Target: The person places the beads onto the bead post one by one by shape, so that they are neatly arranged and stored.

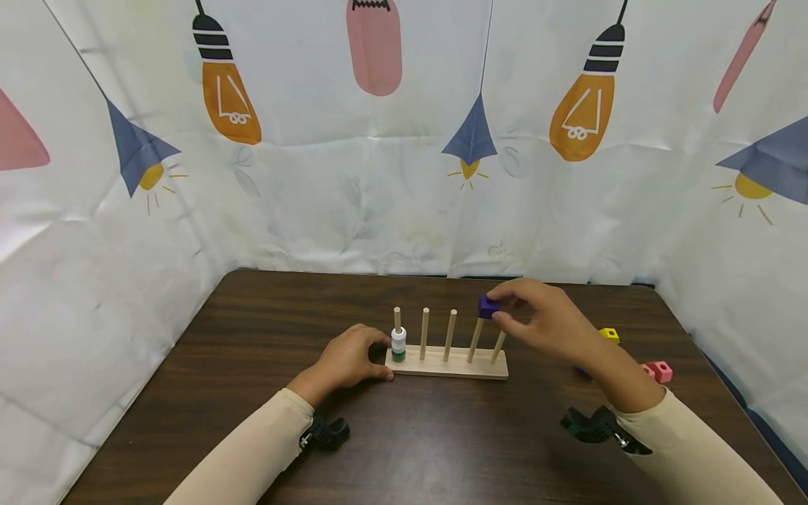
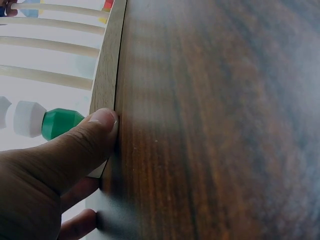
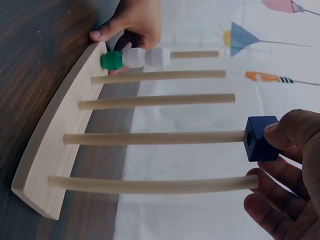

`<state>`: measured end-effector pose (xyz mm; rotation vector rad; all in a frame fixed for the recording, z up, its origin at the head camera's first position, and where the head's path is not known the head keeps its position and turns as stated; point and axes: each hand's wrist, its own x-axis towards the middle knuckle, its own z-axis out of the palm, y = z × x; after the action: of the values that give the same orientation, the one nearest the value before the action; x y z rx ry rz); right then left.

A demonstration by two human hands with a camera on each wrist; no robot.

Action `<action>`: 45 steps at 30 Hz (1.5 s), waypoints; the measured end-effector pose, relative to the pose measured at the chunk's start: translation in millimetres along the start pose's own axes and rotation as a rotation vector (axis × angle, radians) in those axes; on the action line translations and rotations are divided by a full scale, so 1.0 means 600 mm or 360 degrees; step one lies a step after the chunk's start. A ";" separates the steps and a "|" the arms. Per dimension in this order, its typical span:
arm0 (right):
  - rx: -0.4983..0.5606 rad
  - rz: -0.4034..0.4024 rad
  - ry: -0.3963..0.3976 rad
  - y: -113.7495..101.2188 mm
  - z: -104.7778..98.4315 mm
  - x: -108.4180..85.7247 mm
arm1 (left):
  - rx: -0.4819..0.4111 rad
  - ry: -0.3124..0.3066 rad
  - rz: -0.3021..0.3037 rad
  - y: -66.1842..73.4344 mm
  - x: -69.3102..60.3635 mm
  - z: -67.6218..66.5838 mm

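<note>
A pale wooden peg board (image 1: 445,365) with several upright pegs stands on the table. At its left end my left hand (image 1: 344,359) grips the base, the thumb (image 2: 102,122) lying along the front edge. The leftmost peg carries a green bead (image 3: 111,60) at the bottom and two white beads (image 1: 398,339) above it. My right hand (image 1: 546,317) pinches a dark blue cube (image 3: 261,138) between thumb and fingers. That cube sits at the top of the second peg from the right, its hole meeting the peg's tip. The other pegs bear no beads.
Right of the board, partly behind my right forearm, lie a yellow cube (image 1: 609,334) and pink cubes (image 1: 661,371). A dark piece (image 1: 583,373) shows beside the forearm. The brown table (image 1: 442,442) meets a printed white cloth (image 1: 303,210) at the back and sides.
</note>
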<state>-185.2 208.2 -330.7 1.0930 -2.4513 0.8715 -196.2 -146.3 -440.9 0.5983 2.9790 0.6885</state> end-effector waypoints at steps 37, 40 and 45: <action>0.0172 0.0014 -0.0102 -0.033 0.041 0.046 | 0.0010 0.0000 0.0018 -0.002 0.001 0.001; 0.0201 -0.0008 -0.0099 -0.035 0.047 0.051 | 0.0009 0.0005 0.0023 -0.002 0.001 0.001; 0.0214 -0.0041 -0.0082 -0.039 0.056 0.058 | 0.0007 0.0003 0.0016 -0.002 0.001 0.001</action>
<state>-191.7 154.7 -329.5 1.2045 -2.4443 1.0249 -197.1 -146.9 -442.0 0.6137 2.9825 0.6834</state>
